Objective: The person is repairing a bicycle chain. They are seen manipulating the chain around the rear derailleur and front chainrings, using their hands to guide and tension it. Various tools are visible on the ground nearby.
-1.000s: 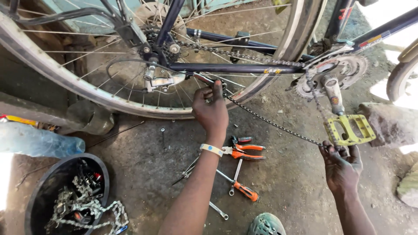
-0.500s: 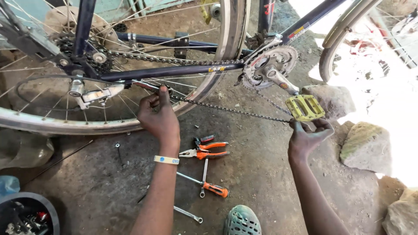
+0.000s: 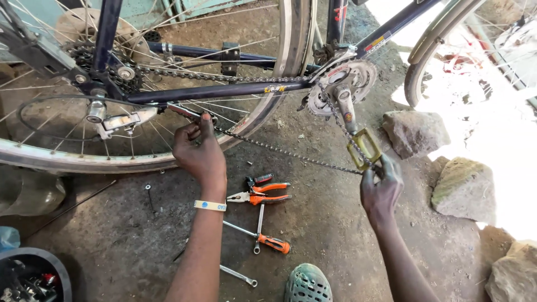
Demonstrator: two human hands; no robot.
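A dark blue bicycle frame (image 3: 224, 89) stands over the dirt floor with its rear wheel (image 3: 134, 159) at the left. A loose bicycle chain (image 3: 285, 151) stretches between my hands. My left hand (image 3: 198, 151) pinches one end of it near the rear derailleur (image 3: 114, 120). My right hand (image 3: 380, 187) grips the other end just under the yellow pedal (image 3: 364, 146), which hangs from the crank below the chainring (image 3: 347, 84). A second stretch of chain runs from the rear sprockets (image 3: 92, 56) toward the chainring.
On the ground between my arms lie orange-handled pliers (image 3: 260, 197), an orange-handled screwdriver (image 3: 263, 239) and a spanner (image 3: 238, 275). Rocks (image 3: 415, 131) sit at the right beside another wheel (image 3: 442, 33). A dark tub of parts (image 3: 33, 277) is at bottom left, a green shoe (image 3: 306, 284) below.
The view has swung right, so the bicycle sits further left. My right hand has closed on the chain end under the pedal, and the chain now hangs tauter between both hands.
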